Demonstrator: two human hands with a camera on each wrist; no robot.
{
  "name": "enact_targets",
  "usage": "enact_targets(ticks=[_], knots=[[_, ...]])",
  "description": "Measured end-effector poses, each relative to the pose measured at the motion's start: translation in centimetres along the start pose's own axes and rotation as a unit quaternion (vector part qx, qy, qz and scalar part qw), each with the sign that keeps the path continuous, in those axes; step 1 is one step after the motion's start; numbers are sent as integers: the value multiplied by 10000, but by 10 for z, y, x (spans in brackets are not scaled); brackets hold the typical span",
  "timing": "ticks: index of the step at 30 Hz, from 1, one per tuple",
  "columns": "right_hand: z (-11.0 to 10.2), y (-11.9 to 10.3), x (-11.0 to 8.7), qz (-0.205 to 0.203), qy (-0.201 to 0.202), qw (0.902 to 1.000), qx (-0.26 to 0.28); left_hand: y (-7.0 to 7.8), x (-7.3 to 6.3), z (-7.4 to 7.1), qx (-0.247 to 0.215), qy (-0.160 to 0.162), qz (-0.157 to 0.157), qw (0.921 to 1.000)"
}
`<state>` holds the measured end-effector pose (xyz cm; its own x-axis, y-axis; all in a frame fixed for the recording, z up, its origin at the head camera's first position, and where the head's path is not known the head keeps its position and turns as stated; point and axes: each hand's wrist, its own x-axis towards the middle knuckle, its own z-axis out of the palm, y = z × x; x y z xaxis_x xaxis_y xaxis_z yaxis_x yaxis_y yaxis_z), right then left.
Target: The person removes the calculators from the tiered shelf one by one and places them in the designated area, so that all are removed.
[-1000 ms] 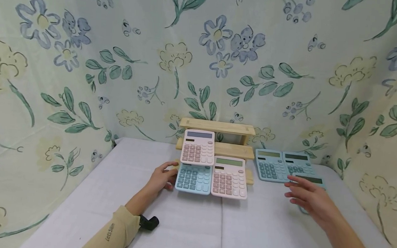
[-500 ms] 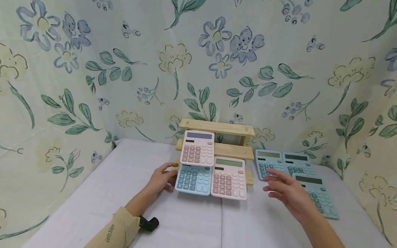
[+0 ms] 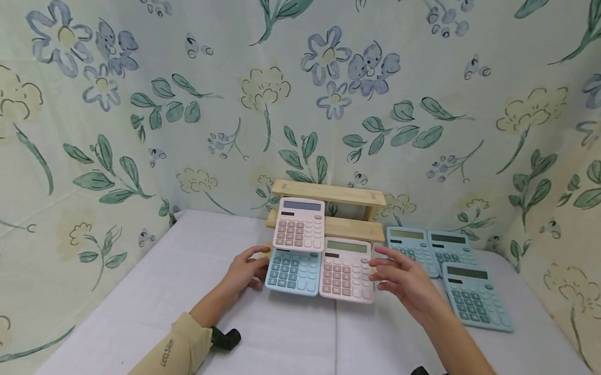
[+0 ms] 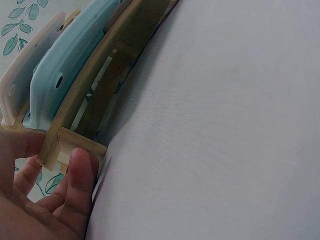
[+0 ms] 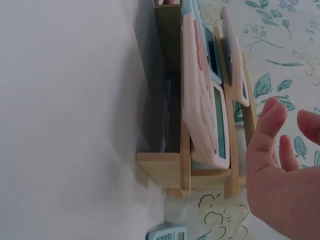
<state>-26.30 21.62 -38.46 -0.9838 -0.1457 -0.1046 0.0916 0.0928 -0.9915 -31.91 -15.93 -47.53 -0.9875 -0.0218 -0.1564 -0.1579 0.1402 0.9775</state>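
Observation:
A tiered wooden display rack (image 3: 356,229) stands against the back cloth. On its lowest tier a blue calculator (image 3: 293,273) leans beside a pink calculator (image 3: 347,275). One tier higher on the left is a second pink calculator (image 3: 299,224), overlapping the blue one's screen. My left hand (image 3: 245,270) holds the rack's left end, thumb and fingers around the wooden end piece (image 4: 80,141). My right hand (image 3: 403,279) hovers at the lower pink calculator's right edge, fingers loosely spread and holding nothing; in the right wrist view it appears beside the rack's tiers.
Three more blue calculators lie on the white-covered table right of the rack: one at the back (image 3: 405,235), one beside it (image 3: 450,246), and one nearer the front (image 3: 478,299). The top tier (image 3: 331,192) shows behind. Floral cloth (image 3: 181,130) walls the back and sides.
My right hand has moved left from the blue calculators to the lower pink calculator's right edge, uncovering the front blue calculator. My left hand has stayed at the rack's end.

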Motion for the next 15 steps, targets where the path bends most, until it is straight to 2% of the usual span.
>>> enact_targets(ticks=[4,15], knots=[[9,-3,4,1,-66,9999,105,2,0,0,1,15,23,10000],[35,-6,14,90,84,9993,351,0,-4,-1,-3,-40,44,10000]])
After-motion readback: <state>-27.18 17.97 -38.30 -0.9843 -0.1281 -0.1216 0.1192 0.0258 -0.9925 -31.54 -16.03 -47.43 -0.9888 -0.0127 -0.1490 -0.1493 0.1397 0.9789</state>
